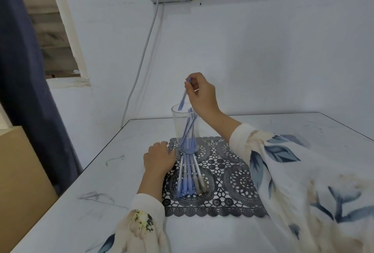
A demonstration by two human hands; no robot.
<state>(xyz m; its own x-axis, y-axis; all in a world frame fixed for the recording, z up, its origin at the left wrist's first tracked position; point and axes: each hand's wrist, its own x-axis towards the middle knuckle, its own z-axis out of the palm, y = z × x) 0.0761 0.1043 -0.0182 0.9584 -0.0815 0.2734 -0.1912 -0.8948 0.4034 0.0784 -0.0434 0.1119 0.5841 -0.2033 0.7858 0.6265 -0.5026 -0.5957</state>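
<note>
Where the dark lace mat point(232, 182) lies at lower centre of the frame, one clear glass point(175, 127) stands upright on the mat's far edge. It holds a bundle of blue pens point(189, 131) that lean against its wall, their lower ends gathered at the base. Directly above the rim, the right grip point(199, 93) pinches a single blue pen point(183, 97) by its upper end between thumb and fingertips. This pen hangs steeply with its lower tip just at the mouth of the glass. The right wrist is bent downward, and the forearm, in a floral sleeve point(283, 161), runs to the lower right of the frame. The left grip point(158, 157) rests knuckles-up on the white surface point(121, 151) at the mat's left edge, just beside the base of the glass. Its fingers are loosely curled and hold nothing; whether they touch the glass cannot be told. Below the glass, five loose pens point(189, 176) lie side by side on the mat, three with blue caps and two with grey. The pens inside the glass overlap and cannot be counted exactly.
</note>
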